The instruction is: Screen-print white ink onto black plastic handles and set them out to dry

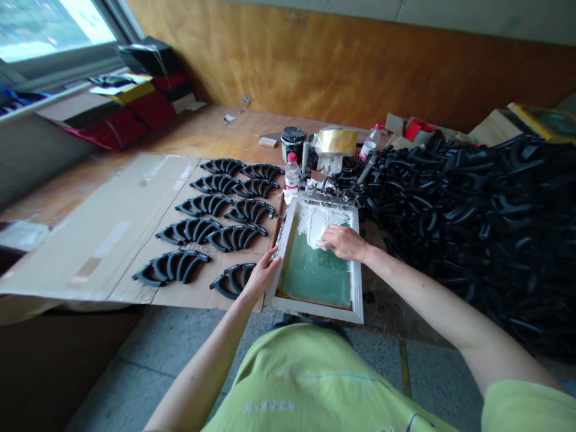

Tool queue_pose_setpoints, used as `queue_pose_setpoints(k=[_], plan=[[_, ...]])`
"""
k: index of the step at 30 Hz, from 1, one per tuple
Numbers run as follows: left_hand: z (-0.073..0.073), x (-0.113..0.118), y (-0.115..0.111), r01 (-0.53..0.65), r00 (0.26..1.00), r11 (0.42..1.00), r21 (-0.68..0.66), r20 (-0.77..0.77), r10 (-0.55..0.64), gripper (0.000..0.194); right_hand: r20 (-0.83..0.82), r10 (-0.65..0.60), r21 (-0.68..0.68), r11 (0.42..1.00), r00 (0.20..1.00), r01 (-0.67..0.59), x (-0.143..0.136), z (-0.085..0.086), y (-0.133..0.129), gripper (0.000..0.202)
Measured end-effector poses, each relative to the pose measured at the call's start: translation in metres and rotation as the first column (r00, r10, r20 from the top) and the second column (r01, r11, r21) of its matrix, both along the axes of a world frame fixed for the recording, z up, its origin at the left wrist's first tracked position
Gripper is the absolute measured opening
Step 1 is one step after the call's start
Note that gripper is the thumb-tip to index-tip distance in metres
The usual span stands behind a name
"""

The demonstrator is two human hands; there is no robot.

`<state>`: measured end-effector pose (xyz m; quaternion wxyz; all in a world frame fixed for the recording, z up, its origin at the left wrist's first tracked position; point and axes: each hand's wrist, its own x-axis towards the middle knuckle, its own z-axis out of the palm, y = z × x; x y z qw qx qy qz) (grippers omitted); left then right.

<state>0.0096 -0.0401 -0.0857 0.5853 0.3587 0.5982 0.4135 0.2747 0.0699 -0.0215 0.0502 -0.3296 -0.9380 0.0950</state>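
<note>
While left hand (263, 273) grips screen frame (315, 312) edge, right hand (344, 242) grip clenched on squeegee (320, 245), arm outstretched

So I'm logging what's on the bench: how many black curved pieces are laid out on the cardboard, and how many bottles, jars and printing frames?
Black curved pieces on the cardboard: 10
Plastic bottles: 2
Dark-lidded jar: 1
Printing frame: 1
Total: 14

Left hand (263, 273) grip curled, right hand (344, 242) palm-down, fingers closed, forearms extended
</note>
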Motion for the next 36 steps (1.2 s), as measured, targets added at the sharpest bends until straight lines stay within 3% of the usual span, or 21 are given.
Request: queue_pose_setpoints(k=[5,9,11,14,18,21,24,26,28,29,30,32,34,36], plan=[[0.009,0.0,-0.002,0.009,1.0,1.0,0.003,-0.026,-0.009,0.068,-0.139,-0.163,0.069,0.982,0.977,0.174,-0.004,-0.011,0.0,0.02],[0.008,-0.002,-0.003,0.032,0.999,0.999,-0.001,0.017,-0.032,0.071,-0.169,-0.054,0.049,0.997,0.984,0.063,0.003,-0.022,-0.016,0.026],[0.012,-0.002,-0.003,0.022,0.999,1.0,-0.013,0.024,-0.022,0.073,-0.168,-0.069,0.027,0.997,0.983,0.075,0.004,-0.017,-0.011,0.021],[0.029,-0.004,-0.001,0.04,0.998,0.998,-0.039,0.058,-0.038,0.078,-0.182,-0.227,0.041,0.97,0.957,0.238,-0.006,0.001,0.02,0.028],[0.072,-0.008,0.005,0.022,0.997,0.999,0.025,0.068,-0.024,0.066,-0.208,-0.447,0.102,0.875,0.87,0.473,-0.004,0.03,0.07,0.061],[0.105,-0.006,0.018,-0.036,0.998,0.991,0.13,0.051,0.03,0.054,-0.357,-0.57,0.11,0.761,0.74,0.64,0.033,0.042,0.088,0.05],[0.133,0.002,0.042,-0.098,0.992,0.942,0.321,0.111,0.066,0.052,-0.448,-0.737,-0.018,0.573,0.506,0.819,0.079,0.03,0.082,0.03],[0.146,0.009,0.062,-0.116,0.984,0.904,0.412,0.175,0.047,0.049,-0.411,-0.807,-0.088,0.5,0.425,0.862,0.095,0.007,0.065,0.025],[0.152,0.015,0.078,-0.123,0.974,0.897,0.426,0.227,0.026,0.051,-0.355,-0.793,-0.127,0.565,0.495,0.815,0.092,-0.023,0.043,0.017],[0.151,0.019,0.082,-0.139,0.968,0.897,0.419,0.25,0.033,0.053,-0.333,-0.748,-0.144,0.642,0.574,0.753,0.085,-0.038,0.031,0.017],[0.146,0.023,0.084,-0.165,0.961,0.897,0.409,0.271,0.053,0.054,-0.309,-0.648,-0.142,0.755,0.696,0.64,0.075,-0.051,0.02,0.024],[0.128,0.032,0.077,-0.186,0.954,0.92,0.344,0.286,0.085,0.057,-0.268,-0.489,-0.093,0.871,0.83,0.483,0.052,-0.068,0.0,0.028],[0.1,0.045,0.057,-0.059,0.963,0.985,0.161,0.271,0.014,0.059,-0.257,-0.462,-0.023,0.881,0.849,0.473,0.027,-0.07,-0.021,0.018],[0.07,0.058,0.031,0.14,0.946,0.986,-0.089,0.307,-0.106,0.059,-0.292,-0.477,0.04,0.86,0.829,0.509,0.002,-0.062,-0.043,0.014]])
